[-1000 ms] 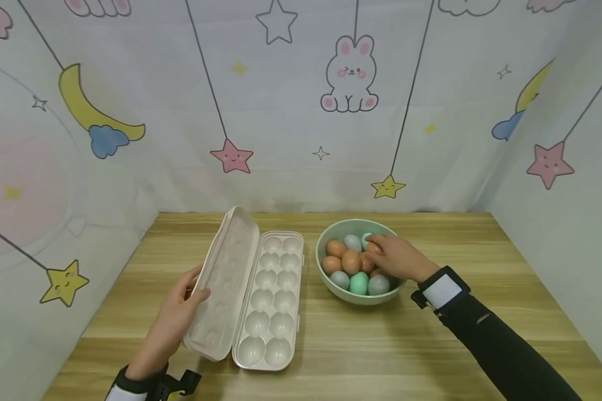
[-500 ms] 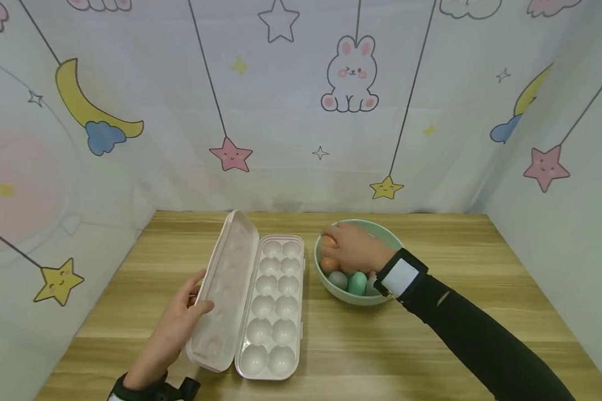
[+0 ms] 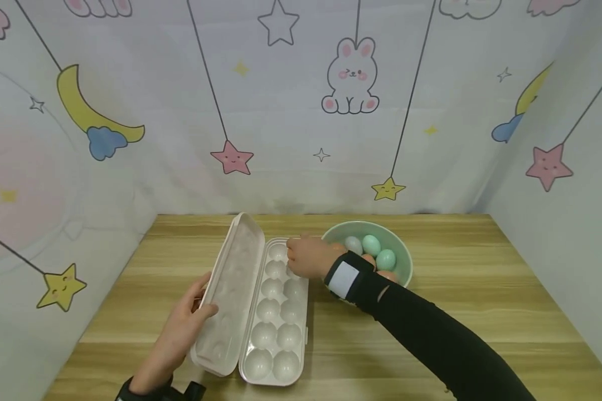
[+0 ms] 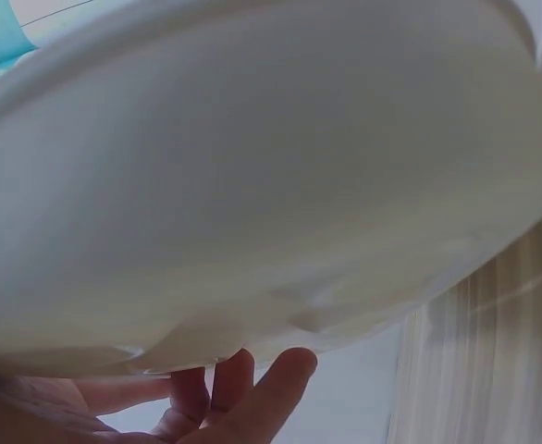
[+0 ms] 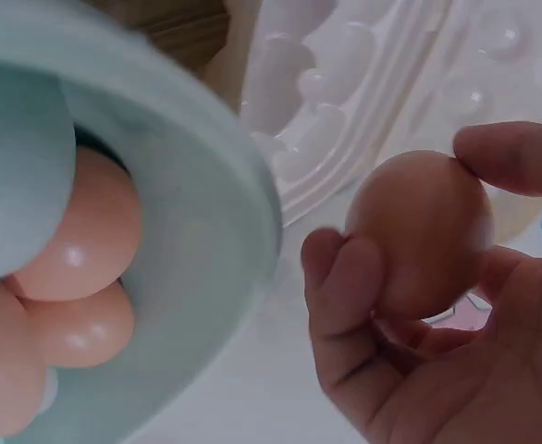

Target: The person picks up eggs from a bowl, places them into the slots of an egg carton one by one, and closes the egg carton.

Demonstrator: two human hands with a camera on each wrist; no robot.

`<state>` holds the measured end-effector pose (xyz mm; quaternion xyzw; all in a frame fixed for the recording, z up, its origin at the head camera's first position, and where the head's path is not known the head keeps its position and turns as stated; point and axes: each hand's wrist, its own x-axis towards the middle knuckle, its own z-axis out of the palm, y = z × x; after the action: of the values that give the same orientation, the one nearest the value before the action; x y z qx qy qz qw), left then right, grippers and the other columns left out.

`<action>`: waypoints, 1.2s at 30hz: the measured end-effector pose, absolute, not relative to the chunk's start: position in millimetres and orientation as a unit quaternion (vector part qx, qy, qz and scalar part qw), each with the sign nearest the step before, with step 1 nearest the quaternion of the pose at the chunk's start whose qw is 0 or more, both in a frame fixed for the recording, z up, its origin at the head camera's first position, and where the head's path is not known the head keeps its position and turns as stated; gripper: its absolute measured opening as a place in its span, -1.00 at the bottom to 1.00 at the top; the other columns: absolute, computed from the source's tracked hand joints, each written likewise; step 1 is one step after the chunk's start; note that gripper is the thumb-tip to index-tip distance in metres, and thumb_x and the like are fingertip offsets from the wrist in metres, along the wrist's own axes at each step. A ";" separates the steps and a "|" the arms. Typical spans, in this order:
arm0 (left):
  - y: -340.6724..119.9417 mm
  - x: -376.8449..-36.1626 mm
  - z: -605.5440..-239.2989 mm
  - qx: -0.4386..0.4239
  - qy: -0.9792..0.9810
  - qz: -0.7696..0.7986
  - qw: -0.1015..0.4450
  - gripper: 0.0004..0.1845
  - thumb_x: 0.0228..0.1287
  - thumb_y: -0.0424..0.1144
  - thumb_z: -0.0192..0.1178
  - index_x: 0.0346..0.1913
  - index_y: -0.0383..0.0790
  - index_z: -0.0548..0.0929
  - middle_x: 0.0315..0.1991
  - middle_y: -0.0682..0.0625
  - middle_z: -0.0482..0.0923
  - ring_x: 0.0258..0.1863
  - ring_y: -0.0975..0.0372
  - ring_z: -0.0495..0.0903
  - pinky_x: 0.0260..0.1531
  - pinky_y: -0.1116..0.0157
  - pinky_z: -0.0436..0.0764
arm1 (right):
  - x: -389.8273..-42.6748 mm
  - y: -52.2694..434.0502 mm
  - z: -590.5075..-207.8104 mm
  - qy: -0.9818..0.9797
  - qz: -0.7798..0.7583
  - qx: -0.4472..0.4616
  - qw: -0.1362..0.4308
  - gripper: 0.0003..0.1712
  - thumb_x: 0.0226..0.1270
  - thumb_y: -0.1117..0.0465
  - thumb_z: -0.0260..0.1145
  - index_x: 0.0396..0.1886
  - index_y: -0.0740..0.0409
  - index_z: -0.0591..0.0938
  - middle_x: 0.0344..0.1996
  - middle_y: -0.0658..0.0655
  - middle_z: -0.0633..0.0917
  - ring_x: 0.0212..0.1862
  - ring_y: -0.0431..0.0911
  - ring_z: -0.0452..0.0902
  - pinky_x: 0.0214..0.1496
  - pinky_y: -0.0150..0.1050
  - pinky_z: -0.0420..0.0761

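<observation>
Leftward from the green bowl (image 3: pixel 403 250), the right hand (image 3: pixel 308 257) has moved to the far end of the white egg tray (image 3: pixel 273 324), grasping a brown egg (image 5: pixel 424 236) between thumb and fingers (the head view hides it). Other eggs (image 3: pixel 386 259), brown, mint and greyish, lie in the bowl. Thumb inside, fingers behind, the left hand (image 3: pixel 183 323) grips the tray's tilted lid (image 3: pixel 233 295). Tray and bowl stand side by side on the wood-grain table (image 3: pixel 361 362).

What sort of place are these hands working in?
Probably a small staged booth: a striped wood-grain tabletop, walled on three visible sides by a white, fabric-like backdrop with a printed cartoon rabbit. The open off-white plastic egg carton may hint at food-handling practice.
</observation>
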<state>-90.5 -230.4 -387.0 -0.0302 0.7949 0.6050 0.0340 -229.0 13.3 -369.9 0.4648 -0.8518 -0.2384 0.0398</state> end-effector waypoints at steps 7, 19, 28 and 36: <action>-230.8 -89.4 -389.7 -0.035 0.800 0.598 0.029 -0.35 0.25 -0.48 -0.02 0.42 -0.25 0.14 0.06 -0.36 0.35 -0.09 -0.01 0.44 -0.33 0.15 0.60 | -236.7 -8.0 -386.0 -0.941 -0.070 0.326 -0.054 -0.66 0.25 0.24 0.24 0.02 0.19 0.54 -0.13 0.14 0.61 -0.12 0.00 0.52 -0.11 -0.21 0.53; -230.1 -89.2 -393.5 -0.035 0.793 0.607 0.023 -0.35 0.25 -0.49 -0.03 0.42 -0.24 0.15 0.07 -0.37 0.34 -0.06 -0.06 0.44 -0.32 0.13 0.60 | -266.0 -11.6 -401.4 -0.950 -0.027 0.303 -0.069 -0.77 0.22 0.29 0.30 -0.12 0.22 0.56 -0.34 0.14 0.66 -0.33 -0.04 0.58 -0.32 -0.22 0.58; -229.3 -90.1 -392.6 -0.028 0.792 0.609 0.022 -0.35 0.24 -0.49 -0.03 0.42 -0.24 0.16 0.10 -0.38 0.35 -0.05 -0.07 0.45 -0.32 0.10 0.61 | -290.2 -6.1 -414.8 -0.949 -0.009 0.298 -0.106 -0.76 0.23 0.26 0.22 -0.11 0.22 0.61 -0.25 0.16 0.66 -0.26 -0.04 0.55 -0.13 -0.18 0.55; -230.2 -88.6 -391.9 -0.024 0.786 0.617 0.016 -0.36 0.22 -0.50 -0.03 0.40 -0.26 0.20 0.05 -0.37 0.38 -0.09 -0.05 0.48 -0.35 0.14 0.61 | -298.9 -5.9 -430.0 -0.942 -0.042 0.328 -0.053 -0.88 0.18 0.27 0.22 -0.33 0.16 0.66 -0.32 0.11 0.69 -0.27 -0.03 0.58 -0.22 -0.18 0.56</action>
<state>-88.6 -230.2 -391.9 -0.0243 0.7861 0.6174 0.0157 -298.9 -5.9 -430.0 0.3278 -0.9423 -0.0425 -0.0529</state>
